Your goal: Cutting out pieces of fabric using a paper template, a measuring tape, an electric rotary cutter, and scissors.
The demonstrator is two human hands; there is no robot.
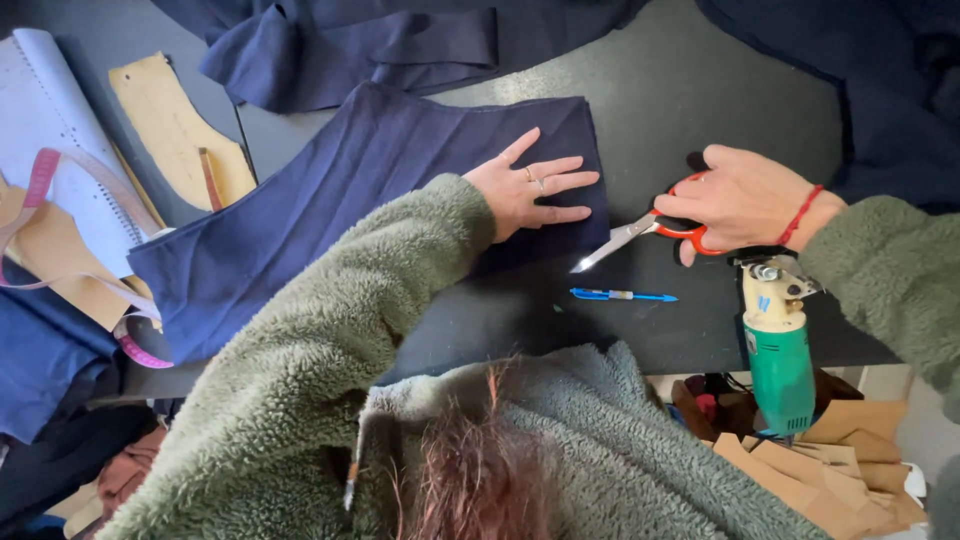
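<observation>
Left hand [528, 190] flat, fingers spread, on folded navy cloth [350, 200] atop desk [690, 90]; right hand [738, 200] clamped on red-handled scissors [650, 228], blades apart, liable to snag cloth if it shifts.

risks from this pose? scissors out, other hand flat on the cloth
1. The scissors in the right hand point at the left hand fingers on the navy cloth: a nick seems possible.
2. The cloth is folded; a cut may stray through layers.
3. The pen lies near the blades.

The right hand [740, 200] hides the scissors' [640, 228] red handles — the dark cloth [900, 80] runs off-frame.
</observation>
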